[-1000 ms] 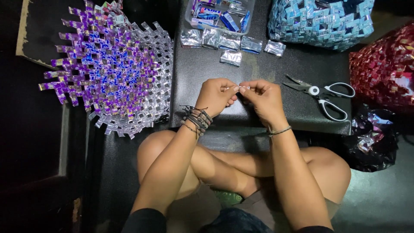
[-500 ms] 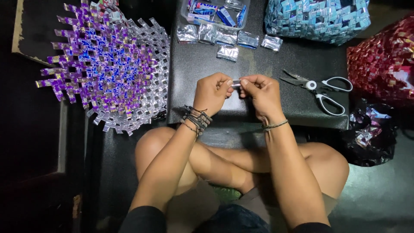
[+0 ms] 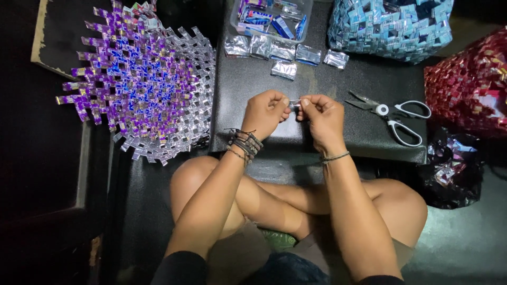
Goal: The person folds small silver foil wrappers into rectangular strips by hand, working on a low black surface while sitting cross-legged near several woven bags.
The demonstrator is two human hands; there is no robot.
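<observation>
A clear plastic tub (image 3: 272,16) at the top edge of the dark board holds blue and silver foil wrappers. Just below it, five flattened silvery wrapper pieces (image 3: 283,51) lie in a loose row. Both hands pinch a small silver wrapper strip (image 3: 294,103) between them.

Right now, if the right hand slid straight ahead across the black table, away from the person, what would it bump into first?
Probably the small silver foil packets lying in a row, then the clear plastic tub behind them. The right hand seems raised above the black table, so it might pass over the packets.
</observation>
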